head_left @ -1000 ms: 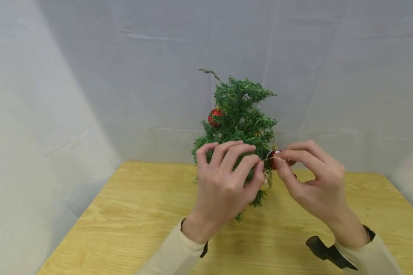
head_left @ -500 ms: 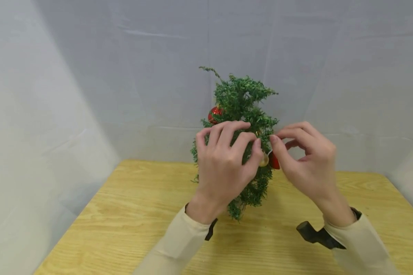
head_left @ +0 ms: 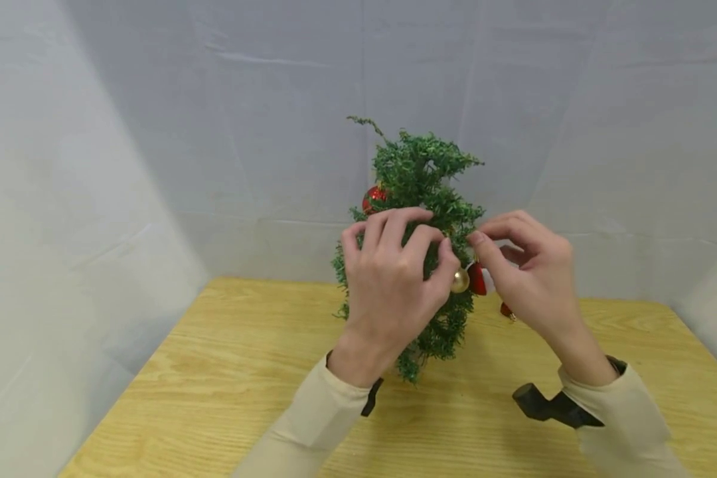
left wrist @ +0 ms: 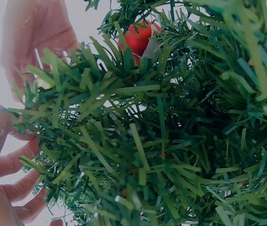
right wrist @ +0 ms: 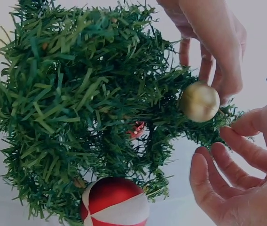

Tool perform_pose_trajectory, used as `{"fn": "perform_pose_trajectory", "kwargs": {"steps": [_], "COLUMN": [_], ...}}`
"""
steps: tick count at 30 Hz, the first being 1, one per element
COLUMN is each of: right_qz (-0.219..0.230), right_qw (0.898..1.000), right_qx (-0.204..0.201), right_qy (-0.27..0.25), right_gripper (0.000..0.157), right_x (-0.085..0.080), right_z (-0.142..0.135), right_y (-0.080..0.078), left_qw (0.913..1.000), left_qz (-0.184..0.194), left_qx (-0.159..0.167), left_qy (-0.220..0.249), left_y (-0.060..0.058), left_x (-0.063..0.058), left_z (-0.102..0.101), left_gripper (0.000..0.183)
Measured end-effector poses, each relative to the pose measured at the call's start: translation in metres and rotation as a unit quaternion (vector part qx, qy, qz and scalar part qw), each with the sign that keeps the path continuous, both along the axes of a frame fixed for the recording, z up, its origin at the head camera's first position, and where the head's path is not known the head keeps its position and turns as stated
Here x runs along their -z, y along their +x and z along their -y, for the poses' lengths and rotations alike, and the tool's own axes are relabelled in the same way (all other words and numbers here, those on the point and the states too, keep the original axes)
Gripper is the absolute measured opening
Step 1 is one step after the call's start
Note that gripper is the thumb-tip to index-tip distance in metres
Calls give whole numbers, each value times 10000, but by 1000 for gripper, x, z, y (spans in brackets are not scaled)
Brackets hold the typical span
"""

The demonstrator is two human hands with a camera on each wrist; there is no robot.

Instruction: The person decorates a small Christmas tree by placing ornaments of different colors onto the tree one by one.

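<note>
A small green artificial Christmas tree (head_left: 421, 166) stands between my hands. A gold bauble (head_left: 459, 281) hangs at its right side, close under my left hand (head_left: 391, 265). The thumb and index finger of that hand pinch the end of a branch. From the right, my right hand (head_left: 528, 265) brings thumb and index fingertips together at the same branch tip; I cannot tell whether the bauble's thin loop is between them. In the right wrist view the gold bauble (right wrist: 200, 102) sits against the branch, beside the left hand (right wrist: 220, 47) and above the right hand (right wrist: 251, 174).
A red and white bauble (right wrist: 115, 202) hangs beside the gold one, and a shiny red bauble (head_left: 373, 198) hangs on the upper left. Behind my right hand shows a small red ornament (head_left: 506, 311). The wooden table (head_left: 245, 372) backs onto a pale sheet (head_left: 263, 133).
Both hands have risen along the tree, the right also shifting left. The thin gold string stretched between the fingertips no longer shows, and the gold bauble hangs higher, in plainer view.
</note>
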State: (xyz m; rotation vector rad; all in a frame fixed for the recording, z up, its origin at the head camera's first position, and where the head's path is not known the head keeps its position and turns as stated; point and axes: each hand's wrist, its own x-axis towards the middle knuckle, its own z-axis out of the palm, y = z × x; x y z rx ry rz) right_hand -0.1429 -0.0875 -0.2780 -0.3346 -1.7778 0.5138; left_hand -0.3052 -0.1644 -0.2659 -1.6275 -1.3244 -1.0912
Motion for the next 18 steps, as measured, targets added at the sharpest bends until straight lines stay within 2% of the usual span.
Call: {"fn": "perform_pose_trajectory", "kwargs": {"steps": [8, 18], "right_qz": [353, 827], "right_qw": [9992, 9960], "right_qx": [0, 6], "right_qy": [-173, 327], "right_gripper": [15, 20], "right_x": [5, 11], "right_z": [3, 8], "right_y": [1, 3], "left_qw": [9998, 9988], "left_qz": [-45, -91], "left_qx": [-5, 151], "left_qy": [-218, -458], "left_y": [-2, -3], "left_x": [1, 4], "left_z": [5, 10], "left_gripper": [15, 16]}}
